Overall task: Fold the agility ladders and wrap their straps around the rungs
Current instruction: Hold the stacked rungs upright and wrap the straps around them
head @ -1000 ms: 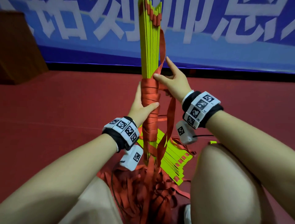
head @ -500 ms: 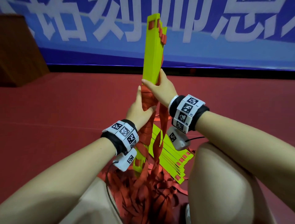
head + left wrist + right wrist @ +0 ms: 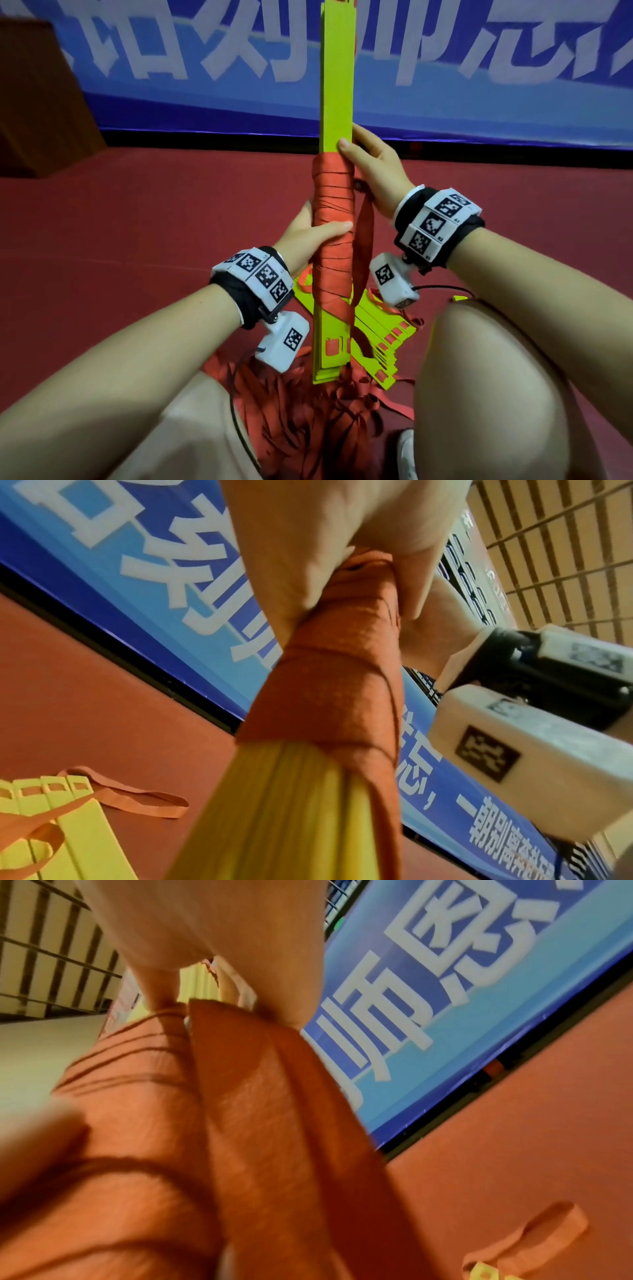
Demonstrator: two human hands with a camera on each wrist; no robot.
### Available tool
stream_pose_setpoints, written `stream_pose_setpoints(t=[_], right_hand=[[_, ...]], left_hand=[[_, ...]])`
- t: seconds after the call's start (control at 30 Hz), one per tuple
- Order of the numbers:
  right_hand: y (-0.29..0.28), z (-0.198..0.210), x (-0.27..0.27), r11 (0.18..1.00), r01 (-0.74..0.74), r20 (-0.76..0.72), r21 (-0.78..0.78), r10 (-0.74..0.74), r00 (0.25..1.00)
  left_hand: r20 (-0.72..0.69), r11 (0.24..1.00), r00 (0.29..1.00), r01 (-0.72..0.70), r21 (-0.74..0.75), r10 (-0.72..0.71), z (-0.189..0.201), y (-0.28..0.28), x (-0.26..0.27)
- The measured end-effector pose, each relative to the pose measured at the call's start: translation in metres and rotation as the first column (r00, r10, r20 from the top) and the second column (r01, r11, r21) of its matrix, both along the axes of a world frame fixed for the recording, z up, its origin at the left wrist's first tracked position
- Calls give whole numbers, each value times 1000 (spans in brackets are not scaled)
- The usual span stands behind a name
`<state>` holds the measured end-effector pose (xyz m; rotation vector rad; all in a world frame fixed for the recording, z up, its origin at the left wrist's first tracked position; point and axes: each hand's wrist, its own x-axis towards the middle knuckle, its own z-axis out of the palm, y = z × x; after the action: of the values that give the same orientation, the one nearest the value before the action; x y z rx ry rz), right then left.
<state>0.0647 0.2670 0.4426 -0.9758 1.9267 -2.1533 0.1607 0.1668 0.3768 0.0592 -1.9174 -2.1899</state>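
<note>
Head view: left hand (image 3: 310,236) gripped the wrapped rungs (image 3: 337,102); right hand (image 3: 371,164) pinched the strap (image 3: 363,240) at the top turn. Wrapping under way; next turn needs tension.

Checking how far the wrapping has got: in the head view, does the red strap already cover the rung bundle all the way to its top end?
No, the red strap wrapping stops by the right hand; bare yellow-green rung bundle rises above it.

You are wearing a black wristband (image 3: 251,301) on each bare forearm, each carrying white blocks printed with black square markers. A white camera pod (image 3: 281,342) is hanging under each band, trailing a thin black cable (image 3: 442,288). Beige shorts (image 3: 191,431) are covering your thighs.
</note>
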Motion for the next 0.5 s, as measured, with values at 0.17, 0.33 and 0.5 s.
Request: stream_pose_setpoints(t=[0.17, 0.33, 0.5], right_hand=[[7, 5, -12, 998, -29, 75, 57, 24, 997], [23, -3, -20, 919, -96, 78, 383, 72, 994], [16, -6, -23, 924, 48, 33, 380, -66, 997]], left_hand=[[-46, 997, 996, -74, -26, 73, -6, -5, -4], [-94, 987, 990, -115, -109, 105, 0, -13, -1], [-74, 962, 981, -191, -195, 179, -1, -10, 1]])
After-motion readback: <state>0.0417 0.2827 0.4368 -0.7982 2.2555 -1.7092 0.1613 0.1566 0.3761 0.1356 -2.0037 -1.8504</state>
